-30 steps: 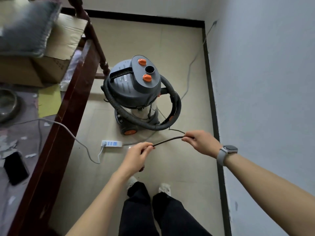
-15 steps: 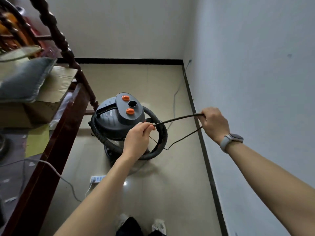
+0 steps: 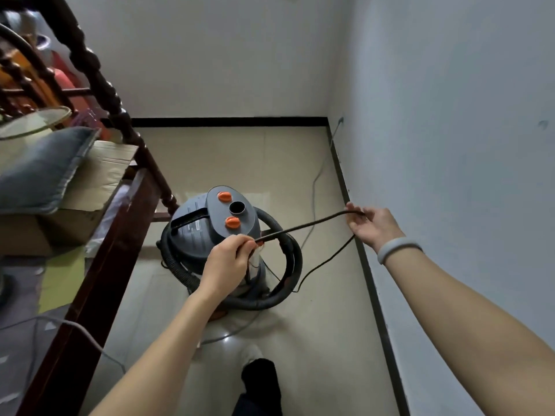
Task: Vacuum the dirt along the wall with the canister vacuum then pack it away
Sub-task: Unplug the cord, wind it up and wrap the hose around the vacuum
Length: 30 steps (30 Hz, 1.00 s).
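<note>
Head view: hands (image 3: 300,241) apart, apparently gripping cord (image 3: 303,228).

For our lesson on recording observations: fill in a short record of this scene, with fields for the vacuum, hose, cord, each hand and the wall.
vacuum: grey canister, upright on the floor
hose: coiled around the vacuum
cord: black, stretched between both hands
left hand: pinching the cord over the vacuum
right hand: holding the cord's bend near the wall
wall: white, on the right
</note>
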{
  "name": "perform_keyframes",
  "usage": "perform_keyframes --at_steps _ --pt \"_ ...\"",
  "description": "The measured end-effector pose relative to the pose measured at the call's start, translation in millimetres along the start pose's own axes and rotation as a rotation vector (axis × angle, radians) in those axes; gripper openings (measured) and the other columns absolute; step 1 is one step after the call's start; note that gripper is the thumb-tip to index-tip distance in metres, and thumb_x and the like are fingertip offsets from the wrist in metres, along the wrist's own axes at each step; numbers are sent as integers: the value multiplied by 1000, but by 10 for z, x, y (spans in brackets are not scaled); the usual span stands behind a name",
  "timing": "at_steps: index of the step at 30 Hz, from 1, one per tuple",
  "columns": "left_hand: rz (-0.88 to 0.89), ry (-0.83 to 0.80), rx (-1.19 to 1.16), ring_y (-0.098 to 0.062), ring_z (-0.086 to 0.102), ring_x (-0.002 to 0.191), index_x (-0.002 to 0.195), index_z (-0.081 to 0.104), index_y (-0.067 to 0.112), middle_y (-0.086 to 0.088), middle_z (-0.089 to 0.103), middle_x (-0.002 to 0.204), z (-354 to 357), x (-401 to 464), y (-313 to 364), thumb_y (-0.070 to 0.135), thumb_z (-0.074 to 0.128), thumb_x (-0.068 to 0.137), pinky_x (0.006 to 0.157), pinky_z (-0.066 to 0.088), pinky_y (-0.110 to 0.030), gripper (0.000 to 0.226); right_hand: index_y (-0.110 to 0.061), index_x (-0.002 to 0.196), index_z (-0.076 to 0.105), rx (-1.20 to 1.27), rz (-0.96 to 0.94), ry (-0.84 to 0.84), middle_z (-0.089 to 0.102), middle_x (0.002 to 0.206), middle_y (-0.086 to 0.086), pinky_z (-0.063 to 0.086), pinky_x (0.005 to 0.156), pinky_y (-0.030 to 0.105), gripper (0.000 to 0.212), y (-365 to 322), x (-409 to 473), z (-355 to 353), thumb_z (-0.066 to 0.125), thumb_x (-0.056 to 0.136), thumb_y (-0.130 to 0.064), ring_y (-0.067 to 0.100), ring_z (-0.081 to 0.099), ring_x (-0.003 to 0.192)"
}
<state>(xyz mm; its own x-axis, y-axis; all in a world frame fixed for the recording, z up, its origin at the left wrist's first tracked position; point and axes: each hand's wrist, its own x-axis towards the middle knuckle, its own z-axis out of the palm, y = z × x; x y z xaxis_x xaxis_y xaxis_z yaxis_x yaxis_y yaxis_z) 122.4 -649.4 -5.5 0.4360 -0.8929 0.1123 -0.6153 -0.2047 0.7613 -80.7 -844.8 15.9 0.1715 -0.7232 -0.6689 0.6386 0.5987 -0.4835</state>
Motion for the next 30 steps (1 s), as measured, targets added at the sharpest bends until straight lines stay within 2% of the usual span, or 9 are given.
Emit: perform_keyframes --at_steps 3,5,9,11,17,21,23,26,30 --pt "-23 -58 -25 -6 57 73 85 61 24 9 62 77 -11 389 -149 16 55 94 63 41 -9 13 -8 70 43 45 49 12 49 40 4 47 39 20 34 -39 341 316 31 102 -11 13 51 37" --pt "-29 -112 -2 -3 55 71 85 59 28 13 59 75 -4 731 -241 20 55 94 59 39 -10 13 -12 69 37 -33 42 20 42 35 -1 36 31 13 33 -102 633 546 29 101 -9 7 38 25" --pt "-19 -285 81 -7 55 71 94 63 24 9 61 76 67 1410 -474 24 53 94 62 42 -18 10 -14 71 37 -268 -88 100 36 61 -1 26 33 10 34 -285 1210 1109 21 96 3 6 30 33" --pt "-39 -341 76 -7 56 72 98 65 21 7 62 80 125 1706 -574 25 52 95 66 44 -22 14 -16 71 38 -437 -158 78 29 64 -2 22 32 11 38 -351 1440 1428 16 95 3 7 25 40" --pt "1 -284 59 -3 54 73 87 63 23 11 60 76 136 2401 -652 31 53 94 66 41 -19 15 -11 92 51 -1070 -537 -268 41 72 1 27 42 15 28 -405 1621 2321 26 100 0 10 28 51" --pt "-26 -164 11 -5 52 65 77 62 23 9 58 66 -49 2604 -526 28 58 92 61 38 -19 16 -9 95 56 -1117 -713 -523 49 73 0 29 50 16 28 -456 1267 2590 31 100 1 11 32 54" --pt "-71 -90 -80 -8 52 61 74 62 22 7 57 63 -185 2628 -397 24 60 91 61 40 -24 17 -12 90 58 -1057 -769 -611 51 73 -1 32 55 16 32 -527 959 2680 32 99 3 11 35 57" --pt "-197 51 -405 0 48 50 81 68 20 5 54 58 -364 2571 -159 28 49 97 54 39 -14 26 -14 89 60 -981 -765 -795 56 76 1 36 60 17 34 -604 450 2704 33 98 5 10 43 60" --pt "-478 11 -772 -7 40 41 86 70 10 4 50 44 -506 2370 108 64 14 93 41 26 -18 78 -16 92 62 -1142 -611 -1028 65 81 -2 42 64 18 33 -589 -75 2249 38 96 7 8 55 70"
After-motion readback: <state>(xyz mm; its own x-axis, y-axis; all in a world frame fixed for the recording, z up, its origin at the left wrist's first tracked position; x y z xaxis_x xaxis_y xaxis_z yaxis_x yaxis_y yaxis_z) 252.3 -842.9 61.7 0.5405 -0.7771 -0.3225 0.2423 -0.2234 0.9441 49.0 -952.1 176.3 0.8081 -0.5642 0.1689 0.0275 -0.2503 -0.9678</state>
